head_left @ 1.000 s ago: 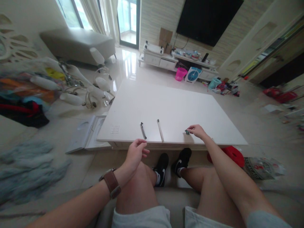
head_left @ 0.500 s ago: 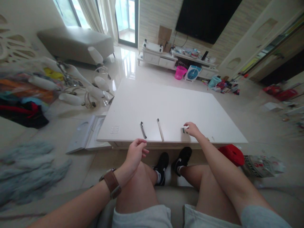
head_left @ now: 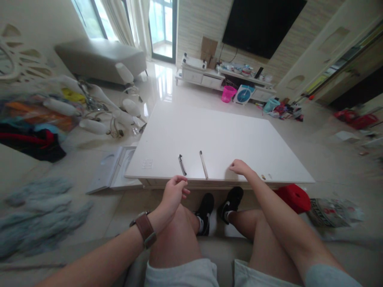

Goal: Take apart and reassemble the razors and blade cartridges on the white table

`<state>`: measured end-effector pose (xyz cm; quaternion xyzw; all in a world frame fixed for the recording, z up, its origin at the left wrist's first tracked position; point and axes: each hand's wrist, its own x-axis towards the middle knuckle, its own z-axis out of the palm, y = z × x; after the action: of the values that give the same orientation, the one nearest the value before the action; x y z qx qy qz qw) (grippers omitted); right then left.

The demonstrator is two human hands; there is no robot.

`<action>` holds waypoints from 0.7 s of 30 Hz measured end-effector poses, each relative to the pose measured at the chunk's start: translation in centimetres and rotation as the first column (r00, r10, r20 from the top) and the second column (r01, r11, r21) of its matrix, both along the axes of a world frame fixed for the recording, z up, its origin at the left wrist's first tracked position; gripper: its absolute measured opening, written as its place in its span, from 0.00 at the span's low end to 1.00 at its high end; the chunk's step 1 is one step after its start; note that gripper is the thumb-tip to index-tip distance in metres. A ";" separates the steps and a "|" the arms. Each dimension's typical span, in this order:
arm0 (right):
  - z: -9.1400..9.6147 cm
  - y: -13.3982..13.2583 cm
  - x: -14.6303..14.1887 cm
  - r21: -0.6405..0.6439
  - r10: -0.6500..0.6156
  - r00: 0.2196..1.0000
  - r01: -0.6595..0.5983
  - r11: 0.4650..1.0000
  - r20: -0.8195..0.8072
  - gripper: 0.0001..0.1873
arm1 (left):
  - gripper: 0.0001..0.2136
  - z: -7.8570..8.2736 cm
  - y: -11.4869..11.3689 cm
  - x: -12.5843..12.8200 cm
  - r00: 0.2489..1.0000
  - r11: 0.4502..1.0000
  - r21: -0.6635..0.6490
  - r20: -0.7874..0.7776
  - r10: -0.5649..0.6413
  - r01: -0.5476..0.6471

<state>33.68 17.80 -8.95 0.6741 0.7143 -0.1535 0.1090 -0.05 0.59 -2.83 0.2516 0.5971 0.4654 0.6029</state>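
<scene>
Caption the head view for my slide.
Right hand, curled, near a slim pale dark-tipped stick on a white rectangular tabletop.

From where I stand: one white table, two bare hands, four small pieces plus one clear sheet.

I count one dark slim tool (head_left: 182, 165), one pale slim stick (head_left: 204, 165), one gold-brown bit (head_left: 263, 177), one pale bit (head_left: 270, 176) and one clear sheet (head_left: 147, 164) on the single table (head_left: 209, 131); one left hand (head_left: 174, 193), one right hand (head_left: 240, 166), one watch (head_left: 144, 229), two black shoes (head_left: 206, 205); then one red roll (head_left: 295, 198), one pink basket (head_left: 228, 94), one wall screen (head_left: 263, 26).
</scene>
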 end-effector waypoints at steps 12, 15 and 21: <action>0.7 0.0 0.8 -0.026 -0.066 0.982 0.072 0.997 0.175 0.17 | 0.07 0.2 0.0 0.1 1.000 1.000 0.007 0.020 0.000 0.000; 0.9 -0.2 0.8 -0.027 -0.076 0.980 0.082 0.996 0.184 0.16 | 0.07 0.1 0.0 0.1 1.000 1.000 0.000 0.021 -0.002 0.002; 2.4 -1.1 -2.8 0.032 0.033 0.997 -0.035 0.999 0.073 0.15 | 0.07 0.1 -0.1 0.1 1.000 1.000 -0.004 0.025 -0.009 0.009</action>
<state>30.88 16.74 -6.51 0.6686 0.7237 -0.1155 0.1262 0.04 0.54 -2.70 0.2475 0.5894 0.4647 0.6128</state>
